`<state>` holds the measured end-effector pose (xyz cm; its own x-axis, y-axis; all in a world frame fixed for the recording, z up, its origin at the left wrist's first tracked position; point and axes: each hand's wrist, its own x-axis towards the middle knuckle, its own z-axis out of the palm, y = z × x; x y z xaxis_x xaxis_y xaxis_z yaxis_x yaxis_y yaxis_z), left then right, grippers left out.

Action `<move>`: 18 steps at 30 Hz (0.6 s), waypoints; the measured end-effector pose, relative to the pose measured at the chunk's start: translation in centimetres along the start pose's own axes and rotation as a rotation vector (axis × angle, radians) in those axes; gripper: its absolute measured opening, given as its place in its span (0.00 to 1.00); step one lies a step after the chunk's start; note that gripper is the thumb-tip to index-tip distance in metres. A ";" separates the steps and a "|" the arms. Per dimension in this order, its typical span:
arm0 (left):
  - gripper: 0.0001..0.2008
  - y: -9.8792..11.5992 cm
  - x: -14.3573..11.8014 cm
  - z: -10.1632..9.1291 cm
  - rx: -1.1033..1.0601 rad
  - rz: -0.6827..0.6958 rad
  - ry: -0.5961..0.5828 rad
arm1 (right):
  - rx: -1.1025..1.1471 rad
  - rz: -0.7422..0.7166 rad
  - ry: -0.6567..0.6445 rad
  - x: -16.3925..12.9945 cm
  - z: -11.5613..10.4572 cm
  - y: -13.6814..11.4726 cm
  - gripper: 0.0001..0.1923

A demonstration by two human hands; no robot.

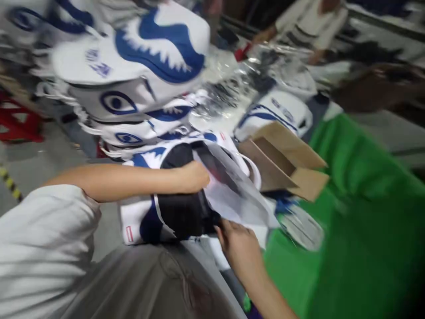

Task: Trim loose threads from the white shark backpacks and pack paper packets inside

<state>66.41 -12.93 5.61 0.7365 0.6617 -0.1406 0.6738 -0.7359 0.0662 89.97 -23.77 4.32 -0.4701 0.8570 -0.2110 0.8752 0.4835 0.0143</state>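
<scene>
A white, blue and black bag (181, 215) lies in front of me, above my lap. A pale translucent sheet (232, 190), perhaps plastic, comes out of its right end. My left hand (195, 177) reaches across the bag with curled fingers, at the border between the black fabric and the sheet. What its fingers hold is hidden. At the lower right corner of the black part, my right hand (241, 246) pinches the edge of the bag. Motion blurs the view.
White and blue bags with eye designs (133, 75) are stacked behind. An open cardboard box (282, 161) stands to the right, near a green cloth (358, 230). Clear plastic packaging (229, 93) lies farther back. Another person (312, 26) is at the far side. A red stool (20, 117) is left.
</scene>
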 end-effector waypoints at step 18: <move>0.28 0.0 3.9 4.5 -0.090 0.017 -0.251 | 0.071 0.301 -0.083 3.1 8.6 -0.4 0.20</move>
<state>69.02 -10.96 0.57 0.7175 0.5846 -0.3787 0.6722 -0.7236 0.1567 89.22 -22.86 -4.76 -0.1809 0.9408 -0.2865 0.9807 0.1946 0.0201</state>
